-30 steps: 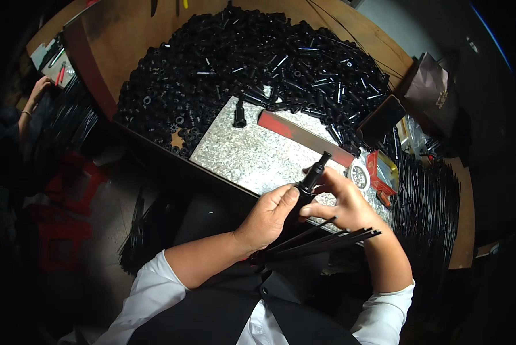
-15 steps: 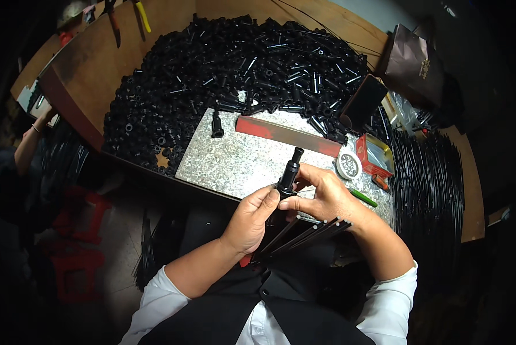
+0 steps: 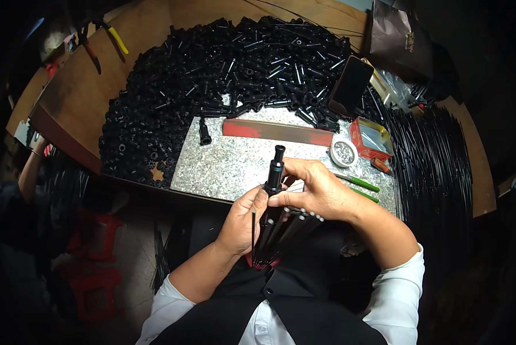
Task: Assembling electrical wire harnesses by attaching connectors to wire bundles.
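Observation:
A black, stepped cylindrical part stands nearly upright between my hands, its narrow knobbed end on top. My left hand grips its lower end, the thumb pressed against the base. My right hand is closed at its right side, thumb at the base and fingers partly hidden behind it. A fine line, perhaps thin wire, shows between the right thumb and forefinger. Below the hands, thin black rods with pale tips fan upward from my lap. What the lower fingers touch is hidden.
Behind the speckled board rises a heap of black parts. On the board lie a red bar, a white bowl of small pieces, a red tin and green-handled tools. A phone leans behind; long black rods lie right.
The view has shifted slightly. My hands still hold the cylindrical part, which looks more upright. More rod tips show beneath the hands, one standing beside my left thumb.

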Available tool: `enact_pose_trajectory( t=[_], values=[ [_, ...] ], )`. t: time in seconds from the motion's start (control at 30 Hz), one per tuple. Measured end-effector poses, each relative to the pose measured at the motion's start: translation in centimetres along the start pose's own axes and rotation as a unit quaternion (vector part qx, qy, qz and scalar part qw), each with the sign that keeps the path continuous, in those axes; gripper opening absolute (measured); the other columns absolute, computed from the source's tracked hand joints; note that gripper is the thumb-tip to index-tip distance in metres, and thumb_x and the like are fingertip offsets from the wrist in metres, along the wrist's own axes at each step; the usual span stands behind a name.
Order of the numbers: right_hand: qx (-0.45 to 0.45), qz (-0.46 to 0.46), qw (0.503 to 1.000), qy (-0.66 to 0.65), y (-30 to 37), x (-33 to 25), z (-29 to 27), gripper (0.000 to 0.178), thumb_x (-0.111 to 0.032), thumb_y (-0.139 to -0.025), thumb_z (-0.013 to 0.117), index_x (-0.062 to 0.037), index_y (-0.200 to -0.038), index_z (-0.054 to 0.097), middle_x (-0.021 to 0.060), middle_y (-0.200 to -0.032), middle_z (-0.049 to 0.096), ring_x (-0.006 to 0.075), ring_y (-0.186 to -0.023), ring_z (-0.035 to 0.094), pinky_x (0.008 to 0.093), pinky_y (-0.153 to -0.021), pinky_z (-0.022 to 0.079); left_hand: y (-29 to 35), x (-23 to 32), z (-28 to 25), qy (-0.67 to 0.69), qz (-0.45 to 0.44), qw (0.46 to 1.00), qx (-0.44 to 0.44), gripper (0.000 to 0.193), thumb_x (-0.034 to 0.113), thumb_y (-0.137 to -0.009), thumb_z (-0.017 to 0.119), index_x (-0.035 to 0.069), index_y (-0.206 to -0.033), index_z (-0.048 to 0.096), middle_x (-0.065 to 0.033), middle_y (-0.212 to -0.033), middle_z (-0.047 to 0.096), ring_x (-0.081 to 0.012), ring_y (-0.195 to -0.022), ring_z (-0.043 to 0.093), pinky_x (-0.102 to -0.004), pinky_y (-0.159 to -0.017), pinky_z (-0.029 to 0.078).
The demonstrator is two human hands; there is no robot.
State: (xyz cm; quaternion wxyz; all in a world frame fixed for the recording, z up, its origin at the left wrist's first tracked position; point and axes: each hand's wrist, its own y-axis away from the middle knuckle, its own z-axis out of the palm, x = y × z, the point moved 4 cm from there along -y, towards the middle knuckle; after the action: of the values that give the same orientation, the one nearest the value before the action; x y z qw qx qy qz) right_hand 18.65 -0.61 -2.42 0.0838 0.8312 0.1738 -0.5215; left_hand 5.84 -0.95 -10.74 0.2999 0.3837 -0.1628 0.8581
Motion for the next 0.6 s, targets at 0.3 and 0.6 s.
enact_pose_trajectory(
  t=[0.3,0.6],
  values=[
    [0.158,0.062,0.985,-0.011,1.6,3.0,1.2,0.056,-0.020,-0.068,0.085,-0.0022,-0.106,0.047,0.0019,-0.074,0.052,0.0098,-0.070,0.054,0.0255,-0.062,0.047,0.1,0.5,-0.8,0.028,0.004,0.999,-0.014,0.039,0.026,-0.102,0.037,-0.003,-0.124,0.049,-0.0093,-0.109,0.059,-0.0139,-0.099,0.060,-0.0276,-0.086,0.049],
    [0.172,0.106,0.932,-0.302,3.2,5.4,6.5,0.021,-0.019,-0.092,0.062,0.0006,-0.088,0.055,0.0008,-0.060,0.054,0.0056,-0.045,0.047,0.0223,-0.041,0.036,0.5,1.0,-0.3,0.113,-0.040,0.990,-0.075,0.041,0.024,-0.100,0.044,-0.004,-0.130,0.045,-0.0130,-0.120,0.056,-0.0168,-0.107,0.058,-0.0274,-0.092,0.047]
  ],
)
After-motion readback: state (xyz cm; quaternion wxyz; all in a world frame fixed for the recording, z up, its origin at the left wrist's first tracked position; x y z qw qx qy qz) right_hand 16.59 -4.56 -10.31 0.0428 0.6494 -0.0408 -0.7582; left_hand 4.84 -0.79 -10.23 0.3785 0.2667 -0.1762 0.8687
